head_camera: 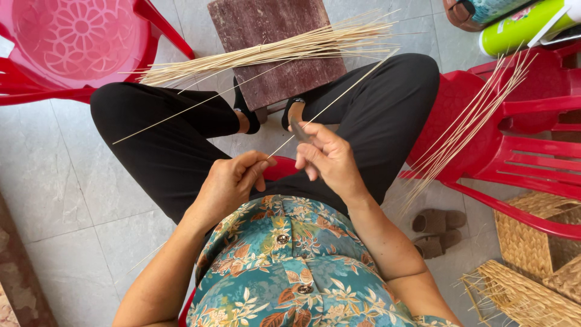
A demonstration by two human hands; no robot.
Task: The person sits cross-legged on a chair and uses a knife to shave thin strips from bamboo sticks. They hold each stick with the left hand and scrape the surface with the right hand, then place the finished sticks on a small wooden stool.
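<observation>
1. A person sits and looks down at their own two hands.
2. The left hand (233,178) pinches the near end of a long thin stick (339,100). Its fingers (257,165) are closed tight on the stick.
3. The stick slants up and away over the person's right knee.
4. The right hand (327,158) is just beside the left hand. Its fingers are curled around a small dark tool (299,130), which touches the stick.
5. Another thin stick (181,112) lies across the left knee.
6. A bundle of pale sticks (266,53) rests on a dark wooden stool (275,24) in front of the feet.
7. More sticks (466,124) lean on a red chair (532,145) on the person's right side.
8. Another red chair (72,36) stands on the left side.
9. Woven baskets (532,254) sit on the grey tiled floor (66,181) by the right chair. A pair of brown sandals (439,230) lies near them.
</observation>
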